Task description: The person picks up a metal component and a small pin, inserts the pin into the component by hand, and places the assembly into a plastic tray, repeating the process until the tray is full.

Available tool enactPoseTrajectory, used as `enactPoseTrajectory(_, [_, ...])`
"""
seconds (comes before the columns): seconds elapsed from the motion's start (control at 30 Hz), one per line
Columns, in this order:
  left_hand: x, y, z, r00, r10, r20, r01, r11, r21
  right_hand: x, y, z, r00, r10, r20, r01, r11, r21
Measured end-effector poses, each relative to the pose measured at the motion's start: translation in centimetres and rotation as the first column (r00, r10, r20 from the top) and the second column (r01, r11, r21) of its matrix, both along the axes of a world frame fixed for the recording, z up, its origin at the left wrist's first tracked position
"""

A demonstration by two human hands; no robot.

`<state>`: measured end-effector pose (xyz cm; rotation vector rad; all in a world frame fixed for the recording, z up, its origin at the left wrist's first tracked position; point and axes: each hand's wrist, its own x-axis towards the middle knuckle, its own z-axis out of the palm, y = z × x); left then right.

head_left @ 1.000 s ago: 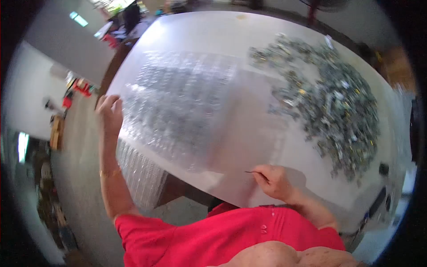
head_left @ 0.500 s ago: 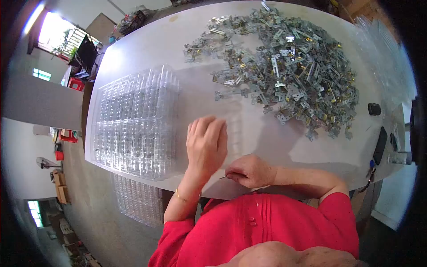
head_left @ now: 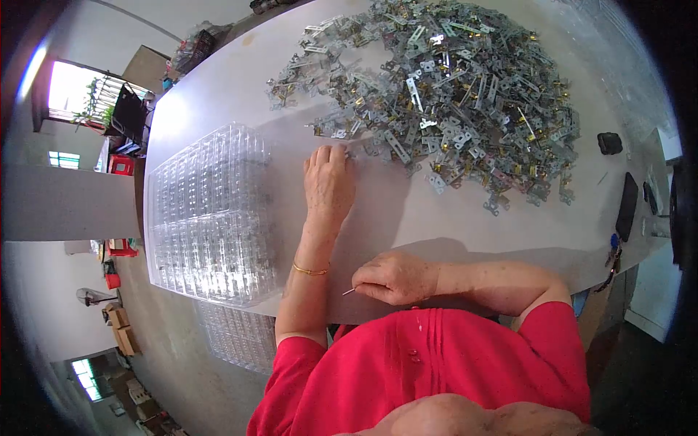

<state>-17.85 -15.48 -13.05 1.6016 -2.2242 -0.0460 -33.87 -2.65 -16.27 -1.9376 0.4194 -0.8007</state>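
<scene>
My left hand, with a thin bracelet on the wrist, reaches over the table at the near left edge of a heap of small metal brackets. Its fingers are bent together, pinching at a bracket by the fingertips; most of that piece is hidden. Close to my body, my right hand is closed in a fist on the table. A thin metal rod pokes out from between thumb and fingers, the remainder out of sight. To the left lie stacked clear plastic trays with rows of compartments.
More clear trays sit lower down beside the table. At the right are a small black object, a dark flat case and keys. Clear plastic sheeting covers the far right corner.
My left hand has moved away from my body to the heap's edge. My right hand stays near my body with the rod. The view has shifted slightly.
</scene>
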Motion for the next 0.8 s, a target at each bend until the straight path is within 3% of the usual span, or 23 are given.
enactPoseTrajectory(0.2, [0.8, 1.6, -0.1, 0.991, -0.041, -0.127, 0.039, 0.999, -0.016, -0.4, -0.3, 1.2, 1.000, -0.013, 0.010, 0.012, 0.988, 0.152])
enactPoseTrajectory(0.27, [0.5, 2.0, 0.3, 0.922, 0.039, -0.385, 0.001, 0.995, 0.103, -0.8, -0.5, 1.9, 0.999, -0.031, -0.015, 0.034, 0.966, 0.257])
enactPoseTrajectory(0.3, [0.4, 2.2, 0.5, 0.860, 0.089, -0.503, -0.006, 0.986, 0.165, -0.9, -0.8, 2.5, 0.996, -0.094, -0.003, 0.092, 0.970, 0.225])
enactPoseTrajectory(0.4, [0.7, 2.1, 1.0, 0.386, 0.291, -0.875, 0.296, 0.859, 0.417, -1.6, -2.6, 3.8, 0.957, -0.286, 0.041, 0.277, 0.948, 0.154])
enactPoseTrajectory(0.5, [1.1, 1.7, 0.5, 0.005, 0.441, -0.898, 0.571, 0.736, 0.364, -2.3, -4.8, 4.6, 0.874, -0.480, 0.077, 0.463, 0.869, 0.175])
enactPoseTrajectory(0.6, [0.5, 1.9, 0.4, -0.085, 0.512, -0.855, 0.631, 0.692, 0.351, -3.1, -5.9, 5.4, 0.791, -0.610, 0.052, 0.582, 0.776, 0.242])
enactPoseTrajectory(0.8, [0.1, 2.9, 0.2, 0.026, 0.547, -0.837, 0.622, 0.646, 0.442, -3.5, -6.4, 4.9, 0.715, -0.699, 0.020, 0.674, 0.696, 0.249])
